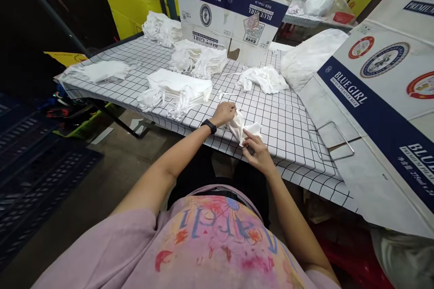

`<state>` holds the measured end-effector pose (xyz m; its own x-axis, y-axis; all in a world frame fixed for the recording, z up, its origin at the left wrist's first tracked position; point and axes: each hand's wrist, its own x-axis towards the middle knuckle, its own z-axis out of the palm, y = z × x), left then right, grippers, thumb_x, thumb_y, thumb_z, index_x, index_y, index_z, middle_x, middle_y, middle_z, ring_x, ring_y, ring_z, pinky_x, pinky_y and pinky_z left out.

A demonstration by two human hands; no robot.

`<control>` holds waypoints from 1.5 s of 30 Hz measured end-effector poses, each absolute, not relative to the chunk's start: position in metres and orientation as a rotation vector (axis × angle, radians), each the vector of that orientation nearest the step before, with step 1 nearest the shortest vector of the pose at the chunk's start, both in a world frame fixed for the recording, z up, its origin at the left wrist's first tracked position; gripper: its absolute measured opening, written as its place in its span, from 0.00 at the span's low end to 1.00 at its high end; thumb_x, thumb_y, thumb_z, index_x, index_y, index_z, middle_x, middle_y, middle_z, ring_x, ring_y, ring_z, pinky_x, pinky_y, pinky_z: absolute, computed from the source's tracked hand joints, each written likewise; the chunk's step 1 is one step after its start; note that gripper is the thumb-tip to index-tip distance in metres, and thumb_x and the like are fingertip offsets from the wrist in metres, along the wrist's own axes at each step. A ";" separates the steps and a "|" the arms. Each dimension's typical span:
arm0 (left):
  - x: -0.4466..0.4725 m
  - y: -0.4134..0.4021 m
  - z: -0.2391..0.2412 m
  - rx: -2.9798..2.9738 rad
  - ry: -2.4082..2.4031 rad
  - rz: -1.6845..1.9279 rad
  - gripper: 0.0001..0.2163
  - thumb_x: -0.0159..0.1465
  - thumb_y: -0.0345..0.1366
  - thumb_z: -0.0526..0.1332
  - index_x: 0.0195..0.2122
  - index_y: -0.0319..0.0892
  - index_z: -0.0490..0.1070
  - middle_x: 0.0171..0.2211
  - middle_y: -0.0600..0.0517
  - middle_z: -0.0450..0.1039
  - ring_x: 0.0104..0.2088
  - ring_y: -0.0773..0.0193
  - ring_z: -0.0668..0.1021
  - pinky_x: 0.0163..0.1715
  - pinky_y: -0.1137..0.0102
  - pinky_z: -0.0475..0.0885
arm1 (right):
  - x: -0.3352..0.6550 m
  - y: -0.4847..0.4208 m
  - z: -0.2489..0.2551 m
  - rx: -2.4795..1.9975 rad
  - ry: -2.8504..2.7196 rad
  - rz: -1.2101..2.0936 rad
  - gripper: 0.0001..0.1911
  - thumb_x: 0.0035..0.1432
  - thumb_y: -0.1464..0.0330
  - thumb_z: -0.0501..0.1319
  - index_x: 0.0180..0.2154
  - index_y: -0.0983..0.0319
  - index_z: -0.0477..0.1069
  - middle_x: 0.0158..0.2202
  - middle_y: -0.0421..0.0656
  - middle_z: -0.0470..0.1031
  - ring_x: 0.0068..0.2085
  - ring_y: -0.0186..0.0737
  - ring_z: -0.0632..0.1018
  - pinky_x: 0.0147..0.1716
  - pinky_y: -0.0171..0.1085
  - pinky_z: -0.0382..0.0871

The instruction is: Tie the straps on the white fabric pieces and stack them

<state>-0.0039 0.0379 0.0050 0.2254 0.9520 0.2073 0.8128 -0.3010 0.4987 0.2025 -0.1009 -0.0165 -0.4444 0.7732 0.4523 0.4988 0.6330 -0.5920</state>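
Note:
At the front edge of the table, a small, bunched white cloth piece (238, 125) is between my two hands. My left hand (224, 114), with a black band on its wrist, is closed on the cloth's upper left end. The thumb and fingers of my right hand (257, 150) pinch its lower edge. Its exact kind cannot be made out from the folds. A neat stack of white cloth pieces (181, 86) with dangling strips lies to the left of my hands. Beyond them to the right is a crumpled white cloth heap (262, 79).
The table has a black-and-white checked cover (285, 122). More white stacks (200, 58) and a flat white pile (105, 71) lie farther back and left. A beer carton (230, 9) stands behind; another carton (383, 99) with a wire frame (330, 142) borders the right.

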 end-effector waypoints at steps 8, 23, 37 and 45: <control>-0.001 0.026 0.008 2.273 1.563 0.645 0.13 0.65 0.31 0.56 0.46 0.40 0.78 0.44 0.44 0.80 0.47 0.52 0.78 0.47 0.60 0.70 | 0.201 -0.091 -0.032 -1.059 -1.531 1.139 0.08 0.64 0.61 0.61 0.37 0.58 0.69 0.63 0.50 0.74 0.49 0.47 0.82 0.55 0.50 0.74; 0.006 0.016 -0.003 2.208 1.499 0.773 0.09 0.64 0.32 0.54 0.40 0.41 0.73 0.32 0.50 0.77 0.33 0.59 0.75 0.34 0.67 0.65 | 0.197 -0.075 -0.019 -0.903 -0.974 1.443 0.07 0.53 0.64 0.67 0.32 0.58 0.71 0.55 0.43 0.76 0.52 0.46 0.80 0.52 0.42 0.74; 0.002 0.014 0.027 1.997 1.497 1.085 0.03 0.64 0.31 0.57 0.32 0.43 0.68 0.30 0.52 0.76 0.32 0.60 0.75 0.34 0.68 0.65 | 0.203 -0.076 0.029 -0.884 -0.805 0.935 0.15 0.56 0.63 0.70 0.42 0.56 0.68 0.41 0.38 0.69 0.36 0.32 0.76 0.48 0.41 0.77; -0.007 0.019 0.017 1.828 1.599 1.112 0.04 0.67 0.31 0.55 0.36 0.44 0.68 0.33 0.51 0.76 0.33 0.61 0.75 0.34 0.68 0.66 | 0.223 -0.135 0.014 -1.143 -1.289 -0.113 0.13 0.63 0.62 0.61 0.49 0.53 0.67 0.51 0.50 0.70 0.52 0.56 0.79 0.50 0.61 0.77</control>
